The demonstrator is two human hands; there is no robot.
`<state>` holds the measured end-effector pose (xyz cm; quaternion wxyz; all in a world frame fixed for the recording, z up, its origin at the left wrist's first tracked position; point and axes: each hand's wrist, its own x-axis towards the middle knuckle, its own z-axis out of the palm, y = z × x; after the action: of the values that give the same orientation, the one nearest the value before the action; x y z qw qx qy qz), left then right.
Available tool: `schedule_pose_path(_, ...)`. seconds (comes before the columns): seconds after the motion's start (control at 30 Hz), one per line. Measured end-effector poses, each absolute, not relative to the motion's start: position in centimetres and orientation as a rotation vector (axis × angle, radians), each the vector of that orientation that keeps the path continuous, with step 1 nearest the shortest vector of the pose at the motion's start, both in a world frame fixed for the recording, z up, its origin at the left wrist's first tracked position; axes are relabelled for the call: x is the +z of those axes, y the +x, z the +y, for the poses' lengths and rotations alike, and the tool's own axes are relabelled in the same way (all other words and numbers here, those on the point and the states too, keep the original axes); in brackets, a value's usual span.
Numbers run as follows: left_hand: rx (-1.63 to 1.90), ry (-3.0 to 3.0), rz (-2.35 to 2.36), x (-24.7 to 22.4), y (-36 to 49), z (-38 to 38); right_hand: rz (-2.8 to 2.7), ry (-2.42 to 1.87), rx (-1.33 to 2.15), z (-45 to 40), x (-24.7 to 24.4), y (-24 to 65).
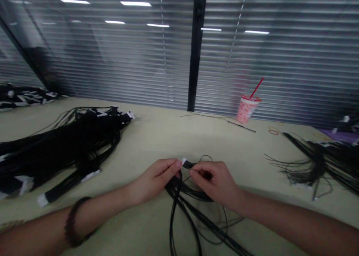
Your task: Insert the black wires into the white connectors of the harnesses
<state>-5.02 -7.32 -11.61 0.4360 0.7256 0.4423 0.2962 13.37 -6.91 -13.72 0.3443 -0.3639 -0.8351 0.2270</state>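
Observation:
Black cables [192,211] hang in loops below my two hands at the lower middle of the view. My left hand [159,175] is closed on the cable bundle, its thumb beside a small white connector [183,161]. Just to the right, my right hand [214,177] pinches the black wires behind that connector between thumb and fingertips. One thin wire loops up above the right fingers. Some cable strands run behind the right hand and are partly hidden.
A large pile of black cables [64,143] with white ends covers the left side. More cables [316,158] lie at the right. A pink cup [246,109] with a red straw stands near the blinds, behind a thin dark tool [241,126] and rubber bands [273,131].

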Motion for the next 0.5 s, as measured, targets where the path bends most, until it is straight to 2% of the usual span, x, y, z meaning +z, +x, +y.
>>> schedule_pose_path(0.3,0.86,1.671,1.191,-11.7,-5.1,-7.1,-2.434,-1.059,0.151,-6.2,-12.9,14.4)
schedule_pose_path(0.5,0.953,1.546,1.171,-11.8,-5.9,-6.5,-2.411,-1.308,0.463,-2.8,-11.9,16.5)
